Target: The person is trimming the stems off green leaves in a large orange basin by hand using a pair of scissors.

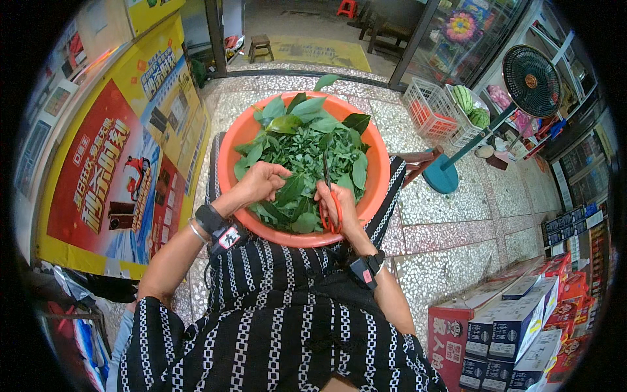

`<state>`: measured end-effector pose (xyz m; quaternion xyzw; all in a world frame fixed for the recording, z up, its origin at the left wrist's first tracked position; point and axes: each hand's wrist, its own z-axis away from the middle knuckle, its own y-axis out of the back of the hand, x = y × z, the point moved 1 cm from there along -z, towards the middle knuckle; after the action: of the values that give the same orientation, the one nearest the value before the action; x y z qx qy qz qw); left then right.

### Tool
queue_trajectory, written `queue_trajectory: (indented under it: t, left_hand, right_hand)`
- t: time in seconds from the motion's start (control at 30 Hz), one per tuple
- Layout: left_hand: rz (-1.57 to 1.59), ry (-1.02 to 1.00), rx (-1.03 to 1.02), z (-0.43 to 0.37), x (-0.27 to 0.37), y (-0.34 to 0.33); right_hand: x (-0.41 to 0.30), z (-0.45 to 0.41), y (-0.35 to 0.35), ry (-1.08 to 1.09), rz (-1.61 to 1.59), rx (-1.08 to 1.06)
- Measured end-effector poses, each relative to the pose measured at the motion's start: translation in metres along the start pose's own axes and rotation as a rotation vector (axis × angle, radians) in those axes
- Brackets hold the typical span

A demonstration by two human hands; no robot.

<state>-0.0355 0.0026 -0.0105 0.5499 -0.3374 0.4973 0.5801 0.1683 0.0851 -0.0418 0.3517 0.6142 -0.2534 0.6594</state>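
An orange plastic basin (378, 186) rests on the person's lap, full of green leaves. Whole broad leaves (308, 110) line its far rim and sides, while cut leaf pieces (299, 147) are heaped in the middle. My left hand (262, 182), over the basin's left side, pinches a green leaf (291, 190) between thumb and fingers. In my right hand (343, 203) is a pair of scissors with red handles (332, 220). Their dark blades point away from me, over the leaves. Whether the blades are apart is hard to tell.
A yellow and red poster-covered counter (112, 161) stands at left. To the right are a floor fan (531, 81) on a green base, a white plastic crate (426, 105) and watermelons (463, 98). Stacked cartons (504, 328) fill the lower right. A small stool (260, 47) stands beyond the doorway.
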Motion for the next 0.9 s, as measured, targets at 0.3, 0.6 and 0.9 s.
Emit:
queue_trajectory:
  t: [0.3,0.6,0.9]
  left_hand:
    - [-0.312,-0.139,0.053,0.009,-0.008,-0.006]
    - [-0.306,-0.033,0.147,0.018,-0.016,-0.011]
    - [-0.544,-0.308,0.610,0.028,-0.009,-0.010]
  right_hand:
    - [0.000,0.001,0.000,-0.028,-0.047,-0.045]
    - [0.001,-0.001,0.000,-0.015,-0.047,-0.040]
    - [-0.001,0.000,-0.001,-0.045,-0.013,-0.068]
